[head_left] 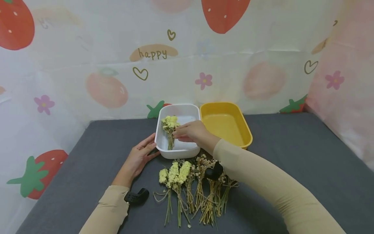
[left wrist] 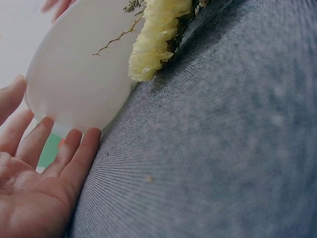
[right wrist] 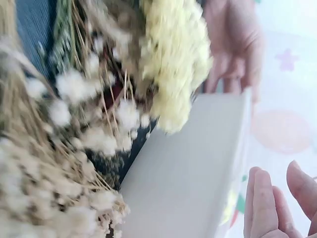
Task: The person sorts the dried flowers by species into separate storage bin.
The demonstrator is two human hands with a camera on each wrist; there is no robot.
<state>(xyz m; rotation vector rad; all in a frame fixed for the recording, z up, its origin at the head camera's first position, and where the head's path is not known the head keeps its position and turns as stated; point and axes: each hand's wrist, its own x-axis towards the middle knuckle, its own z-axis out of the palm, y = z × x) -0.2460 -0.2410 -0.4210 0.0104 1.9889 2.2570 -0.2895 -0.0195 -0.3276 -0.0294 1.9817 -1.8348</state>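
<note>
A small bouquet of pale yellow dried flowers (head_left: 170, 123) lies along the left side of the white tray (head_left: 187, 152), its tied stems towards the front. Over that tray, my right hand (head_left: 193, 132) has its fingertips beside the stems. The right wrist view shows this right hand (right wrist: 270, 213) with thumb and fingers apart and nothing seen between them. With extended fingers, my left hand (head_left: 140, 157) touches the tray's left wall. In the left wrist view, fingertips of the left hand (left wrist: 47, 171) rest against the white tray (left wrist: 79, 84).
A yellow tray (head_left: 223, 126) stands against the white one's right side. In front lie several tied dried bunches, yellow flowers (head_left: 179, 172) at left and whitish-beige flowers (head_left: 201, 165) at right. The dark grey cloth (head_left: 87, 175) meets a printed curtain (head_left: 181, 84) behind.
</note>
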